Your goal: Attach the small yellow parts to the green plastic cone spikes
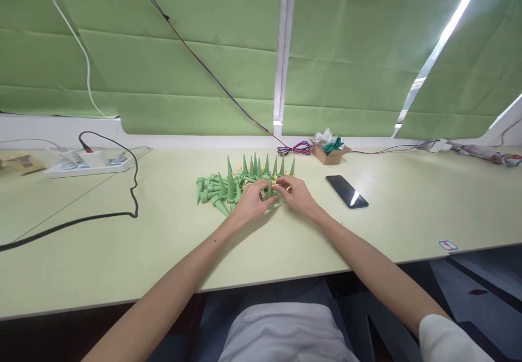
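Note:
Green plastic spikes (230,188) lie in a cluster on the table; several stand point up and others lie on their sides at the left. Small yellow pieces show among them. My left hand (253,199) is closed around one upright green spike (269,189) at the near right of the cluster. Close beside it, my right hand (298,194) has its thumb and fingers pinched together at the spike. A bit of yellow shows at the right fingertips, too small to make out clearly.
A black phone (346,191) lies to the right. Behind it stand a small cardboard box (327,154) with plastic and green material, and a coiled red-and-blue cable (299,148). At the left are a white power strip (89,165) and a black cable (134,188).

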